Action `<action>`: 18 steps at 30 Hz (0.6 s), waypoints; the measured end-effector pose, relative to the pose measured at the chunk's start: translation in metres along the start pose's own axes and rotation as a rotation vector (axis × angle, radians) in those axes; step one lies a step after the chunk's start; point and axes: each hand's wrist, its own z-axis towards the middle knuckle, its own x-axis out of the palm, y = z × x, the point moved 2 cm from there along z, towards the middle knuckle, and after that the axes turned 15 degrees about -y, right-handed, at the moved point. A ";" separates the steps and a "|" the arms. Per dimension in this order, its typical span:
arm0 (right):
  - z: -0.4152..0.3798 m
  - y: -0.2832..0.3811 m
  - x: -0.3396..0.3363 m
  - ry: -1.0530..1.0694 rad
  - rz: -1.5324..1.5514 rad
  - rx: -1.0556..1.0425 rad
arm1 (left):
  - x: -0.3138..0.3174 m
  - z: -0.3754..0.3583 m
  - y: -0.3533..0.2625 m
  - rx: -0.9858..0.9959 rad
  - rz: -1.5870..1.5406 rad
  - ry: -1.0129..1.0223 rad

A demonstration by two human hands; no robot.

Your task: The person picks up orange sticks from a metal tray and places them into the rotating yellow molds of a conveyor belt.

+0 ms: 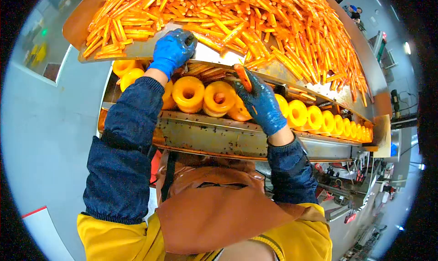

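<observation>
In a blue glove, my left hand (173, 51) is curled closed at the front edge of a metal tray (210, 55). What its fingers hold, if anything, is hidden. My right hand (262, 103), also gloved in blue with dark smears, grips a short orange-red stick (242, 77) that points up and left. Below both hands runs a row of thick yellow hollow cups (188, 94) set in a metal trough. Inside one yellow cup (218, 97), close to my right hand, the end of an orange stick shows.
Glossy orange sticks (292, 28) are heaped on the tray beyond my hands. A stained metal rail (214, 135) borders the trough on my side. More sticks (305, 94) lie in the gap behind the cups. Cables and machine parts (342, 181) stand at lower right.
</observation>
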 end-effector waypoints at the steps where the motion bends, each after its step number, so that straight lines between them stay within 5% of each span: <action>1: 0.001 -0.001 -0.003 0.001 0.000 0.000 | 0.001 0.000 0.000 -0.001 0.000 0.000; 4: 0.009 0.014 -0.002 0.380 -0.648 -0.281 | 0.002 0.000 0.003 0.011 -0.001 -0.005; 9: -0.003 0.006 0.035 0.505 -0.698 -0.320 | 0.004 0.000 0.004 0.038 -0.025 -0.018; 11: 0.009 0.008 0.026 0.592 -0.483 -0.301 | 0.006 0.000 0.007 0.046 -0.041 -0.026; 12: 0.021 -0.002 0.013 0.468 -0.463 -0.340 | 0.006 0.000 0.007 0.050 -0.055 -0.035; 16: 0.085 -0.080 -0.063 0.151 -0.988 -0.118 | 0.001 -0.001 0.002 0.025 -0.035 -0.039; 18: 0.107 -0.106 -0.076 0.522 -1.181 0.225 | 0.000 -0.001 0.000 0.041 -0.004 -0.038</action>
